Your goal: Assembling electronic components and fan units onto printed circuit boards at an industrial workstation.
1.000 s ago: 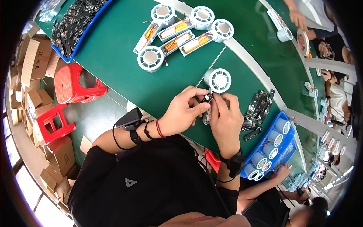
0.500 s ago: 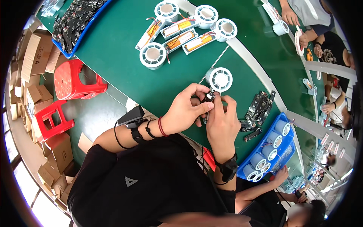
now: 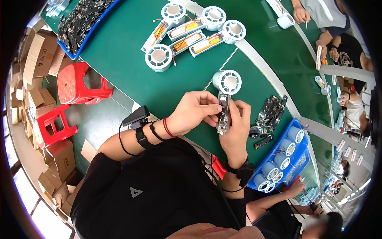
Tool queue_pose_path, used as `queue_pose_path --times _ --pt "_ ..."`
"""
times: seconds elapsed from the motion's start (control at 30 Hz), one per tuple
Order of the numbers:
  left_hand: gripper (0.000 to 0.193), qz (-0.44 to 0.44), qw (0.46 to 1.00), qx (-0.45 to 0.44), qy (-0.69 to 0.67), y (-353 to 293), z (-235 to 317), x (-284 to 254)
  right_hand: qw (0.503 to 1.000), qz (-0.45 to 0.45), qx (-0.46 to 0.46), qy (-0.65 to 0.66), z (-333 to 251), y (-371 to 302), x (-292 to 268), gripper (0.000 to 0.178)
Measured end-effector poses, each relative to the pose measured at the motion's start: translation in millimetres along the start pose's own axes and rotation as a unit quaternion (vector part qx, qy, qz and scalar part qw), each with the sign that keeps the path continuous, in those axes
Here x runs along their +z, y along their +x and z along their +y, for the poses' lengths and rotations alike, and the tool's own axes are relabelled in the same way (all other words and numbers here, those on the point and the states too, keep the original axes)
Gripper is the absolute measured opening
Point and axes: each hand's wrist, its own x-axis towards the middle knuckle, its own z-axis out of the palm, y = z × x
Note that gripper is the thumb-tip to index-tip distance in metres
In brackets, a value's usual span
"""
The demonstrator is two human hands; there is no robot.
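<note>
A narrow dark circuit board (image 3: 223,112) is held over the green table (image 3: 127,59) between both hands. My left hand (image 3: 195,110) pinches its left edge with thumb and fingers. My right hand (image 3: 237,127) cups it from the right and below. Just beyond the board stands a white tape roll (image 3: 227,81). A pile of similar dark boards (image 3: 269,113) lies to the right of my right hand.
Several finished battery-and-board units with white rolls (image 3: 191,34) lie further up the table. A blue bin of white rolls (image 3: 284,153) sits at the right, a blue tray of dark parts (image 3: 81,22) top left. Red stools (image 3: 79,85) and cardboard boxes (image 3: 34,63) stand left. Other people work at the right.
The board has turned more upright between my hands, its long side now showing lengthwise. Both hands stay in the same spot beside the white roll.
</note>
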Motion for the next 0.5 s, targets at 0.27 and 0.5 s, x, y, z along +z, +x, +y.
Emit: queue_pose_path --times 0.27,0.5 --pt "0.016 0.012 0.997 0.045 0.063 7 -1 8 0.897 0.029 0.246 0.367 11 4 9 0.02" --pt "0.016 0.01 0.973 0.066 0.221 6 12 9 0.877 -0.001 0.32 0.358 7 11 5 0.019"
